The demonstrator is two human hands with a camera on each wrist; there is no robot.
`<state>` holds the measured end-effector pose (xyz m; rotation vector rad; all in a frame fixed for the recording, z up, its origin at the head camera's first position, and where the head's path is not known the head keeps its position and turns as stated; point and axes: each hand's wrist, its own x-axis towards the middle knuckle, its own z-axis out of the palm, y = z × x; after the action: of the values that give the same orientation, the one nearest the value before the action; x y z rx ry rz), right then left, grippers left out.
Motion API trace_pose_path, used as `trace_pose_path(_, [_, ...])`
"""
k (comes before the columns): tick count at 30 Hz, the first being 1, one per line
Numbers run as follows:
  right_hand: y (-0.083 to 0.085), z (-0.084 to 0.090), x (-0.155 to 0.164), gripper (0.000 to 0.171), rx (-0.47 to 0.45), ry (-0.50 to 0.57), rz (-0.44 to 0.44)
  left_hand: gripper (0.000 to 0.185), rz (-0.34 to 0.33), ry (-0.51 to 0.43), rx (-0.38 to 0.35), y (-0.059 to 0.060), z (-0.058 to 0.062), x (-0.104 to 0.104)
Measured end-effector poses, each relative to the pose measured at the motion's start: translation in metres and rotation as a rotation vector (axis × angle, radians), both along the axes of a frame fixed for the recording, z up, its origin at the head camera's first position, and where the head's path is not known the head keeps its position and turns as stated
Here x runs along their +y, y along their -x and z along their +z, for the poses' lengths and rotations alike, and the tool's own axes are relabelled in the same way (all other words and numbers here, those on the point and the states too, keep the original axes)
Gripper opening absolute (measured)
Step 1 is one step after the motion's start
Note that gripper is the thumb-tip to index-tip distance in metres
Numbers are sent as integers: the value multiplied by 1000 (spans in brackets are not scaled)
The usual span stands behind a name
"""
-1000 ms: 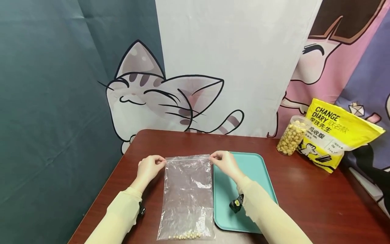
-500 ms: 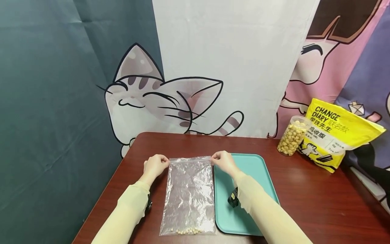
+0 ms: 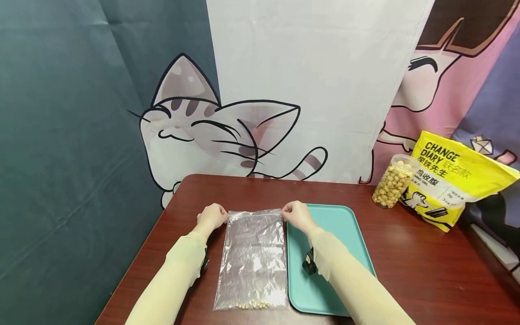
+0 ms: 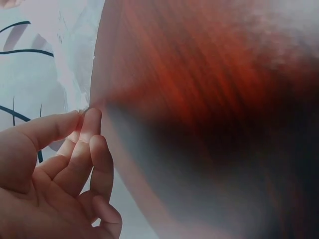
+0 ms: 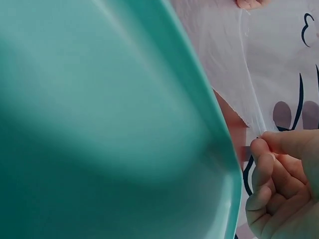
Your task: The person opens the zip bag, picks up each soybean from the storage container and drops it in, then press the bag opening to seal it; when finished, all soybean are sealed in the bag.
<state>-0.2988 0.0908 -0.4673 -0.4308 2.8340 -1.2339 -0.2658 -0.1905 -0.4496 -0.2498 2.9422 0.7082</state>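
- A dark red-brown wooden table (image 3: 406, 253) is standing in front of a fabric backdrop printed with a cartoon cat (image 3: 211, 126).
- A teal plastic tray (image 3: 345, 234) is lying flat on the table, just right of centre, with the right forearm crossing over it.
- A yellow printed pouch (image 3: 455, 180) is leaning at the table's far right edge, with a clear plastic tub of pale puffed kernels (image 3: 392, 183) touching its left side.
- A clear rectangular zip-top plastic bag (image 3: 253, 257) is lying flat between the arms, its right edge against the tray; a thin row of small pale beans (image 3: 249, 305) is sitting along its near end.
- The left hand (image 3: 211, 216) is pinching the bag's far left corner between thumb and fingertips.
- The right hand (image 3: 296, 214) is pinching the far right corner the same way.
- Judging from this, the mouth is being held taut; keeping both pinches level and pulling gently outward should keep the seal line straight and the beans settled at the near end.
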Motion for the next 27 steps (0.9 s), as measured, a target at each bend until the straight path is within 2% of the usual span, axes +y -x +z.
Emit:
trace_pose_path(10, [10, -5, -1, 6, 38, -85, -20, 15, 33, -11, -38, 12, -6, 3])
trace_pose_path(19, [17, -13, 4, 8, 92, -187, -6, 28, 56, 20, -52, 21, -7, 9])
trace_pose_path(27, [23, -19, 2, 7, 89, -229, 4, 17, 83, 42, -77, 28, -7, 10])
